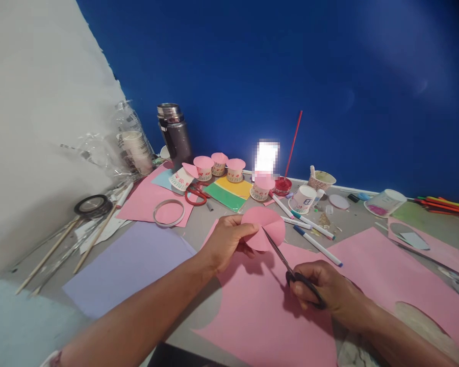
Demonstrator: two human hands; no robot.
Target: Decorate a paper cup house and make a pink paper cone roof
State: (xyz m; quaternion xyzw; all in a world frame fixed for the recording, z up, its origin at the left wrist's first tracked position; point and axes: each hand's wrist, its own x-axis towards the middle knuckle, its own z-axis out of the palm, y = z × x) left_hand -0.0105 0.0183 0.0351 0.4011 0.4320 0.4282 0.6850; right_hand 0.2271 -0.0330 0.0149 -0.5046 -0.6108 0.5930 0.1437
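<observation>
Pink paper circle (263, 228) is pinched at its left edge by your left hand (225, 242), thumb on top, held up off the table just above the big pink sheet (260, 311). Your right hand (325, 290) is clenched through the scissors (290, 267) handles, blades reaching up into the circle toward its middle. I'd say keep your pinching fingers well clear of the blade tips, and feed the paper in rather than swinging the scissors. Markers (313, 239) lie just past your knuckles, so keep your elbow low.
</observation>
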